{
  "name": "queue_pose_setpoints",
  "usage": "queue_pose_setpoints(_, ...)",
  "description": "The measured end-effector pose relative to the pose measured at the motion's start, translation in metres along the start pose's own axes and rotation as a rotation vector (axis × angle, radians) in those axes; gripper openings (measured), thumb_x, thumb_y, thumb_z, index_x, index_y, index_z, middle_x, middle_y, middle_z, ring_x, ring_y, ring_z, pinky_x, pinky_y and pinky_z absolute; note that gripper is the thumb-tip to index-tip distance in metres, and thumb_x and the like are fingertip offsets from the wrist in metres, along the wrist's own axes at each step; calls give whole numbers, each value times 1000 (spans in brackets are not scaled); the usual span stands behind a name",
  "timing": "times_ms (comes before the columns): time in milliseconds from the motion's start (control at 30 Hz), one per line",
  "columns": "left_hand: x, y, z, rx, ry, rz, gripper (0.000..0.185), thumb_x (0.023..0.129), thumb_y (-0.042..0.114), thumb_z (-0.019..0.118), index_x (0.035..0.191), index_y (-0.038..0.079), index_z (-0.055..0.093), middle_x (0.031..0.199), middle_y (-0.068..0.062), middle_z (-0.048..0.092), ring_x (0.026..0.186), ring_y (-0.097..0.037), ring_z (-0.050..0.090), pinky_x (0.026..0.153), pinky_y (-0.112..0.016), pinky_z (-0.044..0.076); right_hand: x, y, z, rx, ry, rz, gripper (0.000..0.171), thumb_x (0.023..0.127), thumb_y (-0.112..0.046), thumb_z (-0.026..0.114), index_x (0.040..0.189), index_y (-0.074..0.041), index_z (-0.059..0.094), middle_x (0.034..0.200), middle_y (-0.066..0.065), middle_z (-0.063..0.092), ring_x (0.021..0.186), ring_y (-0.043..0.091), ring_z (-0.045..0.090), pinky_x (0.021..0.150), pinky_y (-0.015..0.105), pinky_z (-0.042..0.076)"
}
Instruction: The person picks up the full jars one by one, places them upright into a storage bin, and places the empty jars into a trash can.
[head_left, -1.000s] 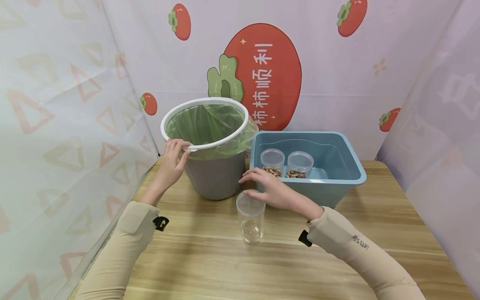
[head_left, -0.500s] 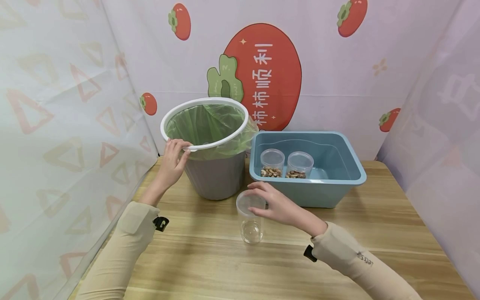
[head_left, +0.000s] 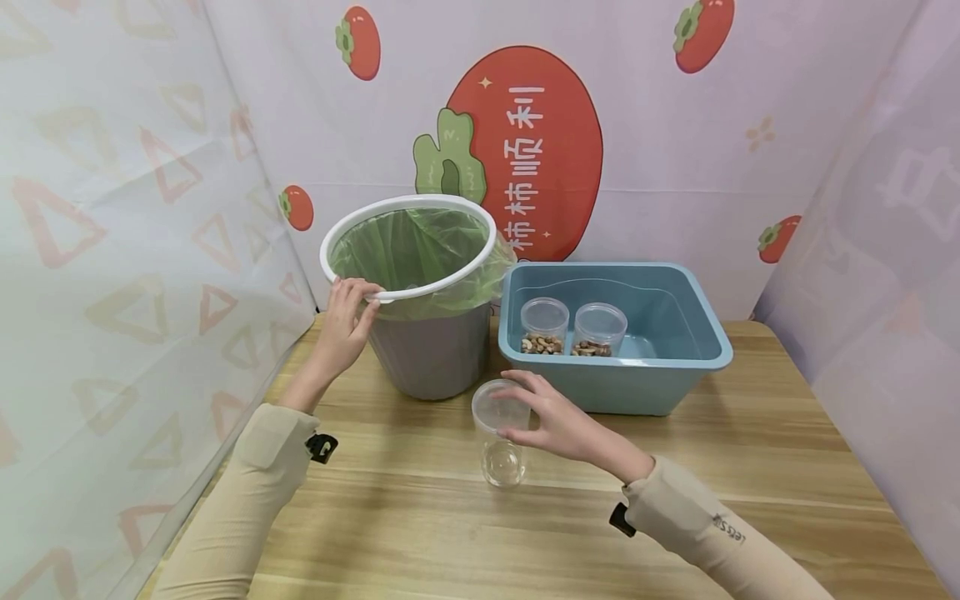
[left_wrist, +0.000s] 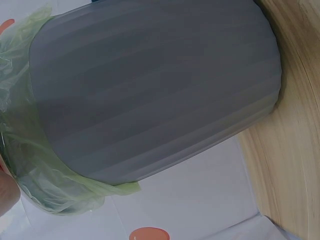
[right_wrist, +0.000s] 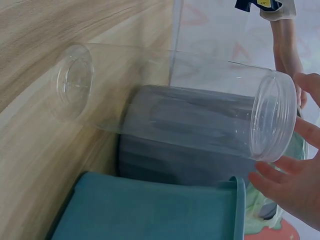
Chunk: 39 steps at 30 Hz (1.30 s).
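Observation:
My left hand point(head_left: 352, 302) grips the white rim of a grey bin point(head_left: 431, 354) lined with a green bag point(head_left: 412, 246), fingers curled over the edge. In the left wrist view the grey bin point(left_wrist: 150, 90) fills the frame. An empty clear jar point(head_left: 501, 437) stands upright on the wooden table in front of the bin. My right hand point(head_left: 527, 410) curls round its top, thumb on the near side and fingers over the far rim. The right wrist view shows the empty clear jar point(right_wrist: 175, 105) with my right hand's fingers point(right_wrist: 280, 175) at its lidded end.
A blue plastic tub point(head_left: 675, 371) sits right of the bin and holds two clear jars point(head_left: 544, 327) point(head_left: 598, 330) with nuts in them. Printed screens enclose the table on the left, back and right. Bare wooden table point(head_left: 450, 533) lies in front of the jar.
My right hand drew back from near the tub toward me and closed round the top of the empty jar. The left hand stayed on the bin rim.

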<state>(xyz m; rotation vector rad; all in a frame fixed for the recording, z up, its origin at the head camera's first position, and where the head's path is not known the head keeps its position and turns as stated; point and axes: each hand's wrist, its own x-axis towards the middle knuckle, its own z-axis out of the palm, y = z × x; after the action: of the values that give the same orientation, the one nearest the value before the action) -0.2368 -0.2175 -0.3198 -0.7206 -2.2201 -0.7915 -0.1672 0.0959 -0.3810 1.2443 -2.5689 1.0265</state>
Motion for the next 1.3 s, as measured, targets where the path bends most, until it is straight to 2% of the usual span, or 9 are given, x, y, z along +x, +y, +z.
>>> queue_pose_setpoints(333, 0, 1, -1, 1, -3, -5, 14, 86, -2, 48, 99, -6, 51, 100, -23, 47, 103, -37, 38, 103, -52, 9, -5, 5, 6, 25, 12, 18, 43, 78, -29, 66, 118, -15, 54, 133, 11, 36, 122, 27, 36, 90, 44, 39)
queue_pose_setpoints(600, 0, 1, -1, 1, -2, 0, 14, 86, -2, 48, 99, -7, 52, 99, -23, 47, 103, -37, 38, 103, -52, 9, -7, 8, 14, 75, 48, 8, 45, 78, -25, 68, 119, -15, 52, 129, 12, 38, 113, 27, 45, 84, 43, 44)
queue_pose_setpoints(867, 0, 1, -1, -3, -4, 5, 14, 86, -2, 49, 99, -6, 52, 99, -22, 47, 102, -37, 39, 102, -53, 9, -6, 10, 19, 80, 138, -12, 46, 72, -23, 72, 114, -15, 55, 119, 11, 43, 107, 23, 47, 79, 38, 47)
queue_pose_setpoints(1300, 0, 0, 0, 2, 5, 17, 15, 84, -3, 50, 98, -6, 52, 98, -22, 48, 101, -37, 39, 99, -58, 12, 1, 1, -4, 113, 279, -51, 50, 68, -15, 74, 113, -11, 54, 119, 14, 42, 110, 28, 44, 81, 44, 43)
